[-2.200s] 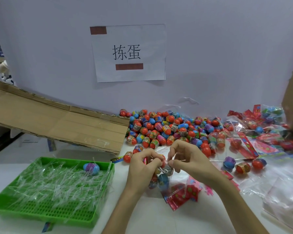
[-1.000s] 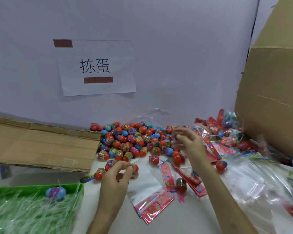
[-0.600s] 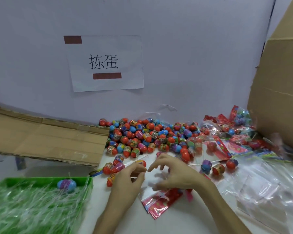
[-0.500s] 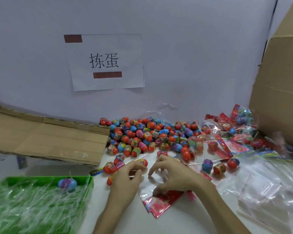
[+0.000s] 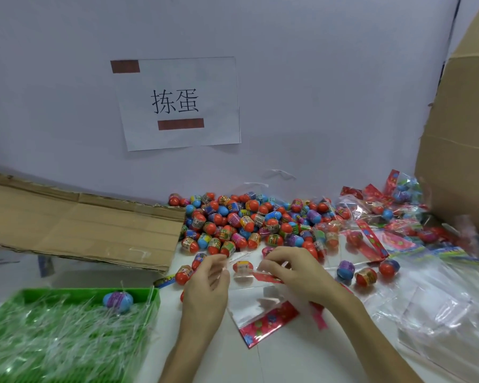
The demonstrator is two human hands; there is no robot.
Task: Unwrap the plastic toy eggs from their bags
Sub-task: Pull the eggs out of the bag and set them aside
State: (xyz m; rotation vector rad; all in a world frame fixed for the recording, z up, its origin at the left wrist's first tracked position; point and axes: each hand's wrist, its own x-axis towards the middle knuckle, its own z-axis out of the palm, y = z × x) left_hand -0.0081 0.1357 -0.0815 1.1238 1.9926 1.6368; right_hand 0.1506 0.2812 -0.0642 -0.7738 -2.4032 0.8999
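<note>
A big pile of red, blue and purple toy eggs (image 5: 246, 222) lies against the wall. In front of it my left hand (image 5: 205, 288) and my right hand (image 5: 296, 275) meet over a clear bag with a red header (image 5: 263, 308). My right fingers pinch the bag's red top edge. My left thumb and fingers pinch its clear left edge. A red egg with a yellow band (image 5: 242, 267) shows between the two hands; whether it sits inside the bag I cannot tell.
A green tray (image 5: 152, 297) at the lower left holds clear plastic strips and one blue-purple egg (image 5: 118, 301). Flat cardboard (image 5: 80, 230) lies left, a cardboard box (image 5: 459, 134) stands right. Empty clear bags (image 5: 426, 313) and three loose eggs (image 5: 365, 276) lie right.
My right hand reached to the egg pile, then came back down to the bag beside my left hand. Both hands now pinch the bag's top, raised slightly.
</note>
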